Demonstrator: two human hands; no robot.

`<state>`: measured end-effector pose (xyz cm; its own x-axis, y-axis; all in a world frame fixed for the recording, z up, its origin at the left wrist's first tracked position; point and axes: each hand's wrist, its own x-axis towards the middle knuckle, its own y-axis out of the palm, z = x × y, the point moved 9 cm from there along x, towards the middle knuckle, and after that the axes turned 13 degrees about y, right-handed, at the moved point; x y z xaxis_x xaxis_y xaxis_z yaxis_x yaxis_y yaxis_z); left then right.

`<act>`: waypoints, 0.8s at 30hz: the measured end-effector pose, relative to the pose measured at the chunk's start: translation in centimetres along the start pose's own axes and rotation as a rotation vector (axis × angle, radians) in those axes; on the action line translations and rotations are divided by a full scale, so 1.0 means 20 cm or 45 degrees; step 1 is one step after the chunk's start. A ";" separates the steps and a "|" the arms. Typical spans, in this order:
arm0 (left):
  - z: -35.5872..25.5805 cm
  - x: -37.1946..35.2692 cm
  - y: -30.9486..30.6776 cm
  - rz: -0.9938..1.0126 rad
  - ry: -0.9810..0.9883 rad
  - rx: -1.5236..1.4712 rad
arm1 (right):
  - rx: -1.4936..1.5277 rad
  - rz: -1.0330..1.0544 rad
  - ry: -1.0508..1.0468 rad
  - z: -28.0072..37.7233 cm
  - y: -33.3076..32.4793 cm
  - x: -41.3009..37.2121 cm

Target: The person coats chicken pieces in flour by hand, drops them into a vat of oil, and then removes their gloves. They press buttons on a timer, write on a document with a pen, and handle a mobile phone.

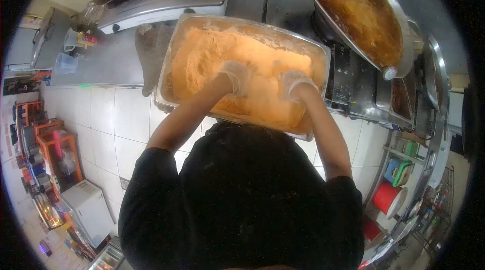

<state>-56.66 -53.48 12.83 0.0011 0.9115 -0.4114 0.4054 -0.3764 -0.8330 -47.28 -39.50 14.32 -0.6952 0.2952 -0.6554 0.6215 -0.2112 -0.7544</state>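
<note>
A large rectangular metal tub (327, 63) holds orange-tinted flour (204, 60), heaped higher at its left end. My left hand (238, 75), in a clear plastic glove dusted with flour, is down in the flour near the middle. To its right, my right hand (293, 82) is also gloved and pressed into the flour. Powder and haze cover the fingers of both hands, so whether they grip anything is hidden. The flour between the hands looks smooth and blurred.
A wide pan of bubbling brown oil (358, 12) sits close at the upper right. Behind the tub on the left is a stove (156, 0) with dark pans. A grey cloth (149, 58) hangs beside the tub, and plastic jugs (65, 63) stand at the counter's left end.
</note>
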 end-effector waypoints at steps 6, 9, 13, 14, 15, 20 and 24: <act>0.03 -0.08 -0.03 -0.224 -0.009 0.012 | 0.068 0.073 0.138 0.01 -0.06 -0.13; 0.03 -0.11 -0.04 -0.250 0.038 0.038 | -0.002 -0.026 -0.031 -0.05 0.11 -0.03; 0.06 -0.17 0.00 -0.303 0.043 0.255 | 0.527 -0.066 0.277 -0.07 -0.05 -0.15; 0.07 -0.17 0.03 -0.305 0.036 0.253 | 0.522 -0.066 0.271 -0.07 -0.04 -0.15; 0.08 -0.18 0.04 -0.303 -0.001 0.261 | 0.441 -0.179 0.243 -0.07 -0.06 -0.15; 0.04 -0.25 0.05 -0.229 -0.042 0.290 | -0.295 -0.425 -0.331 0.07 -0.10 -0.18; -0.03 -0.37 -0.10 -0.215 -0.062 0.171 | 0.675 -0.149 0.174 -0.18 -0.08 0.01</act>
<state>-56.89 -59.40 17.74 -0.1021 0.9555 -0.2766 0.2704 -0.2409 -0.9321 -47.08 -35.71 15.55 -0.6735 0.4558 -0.5819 0.2518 -0.5987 -0.7604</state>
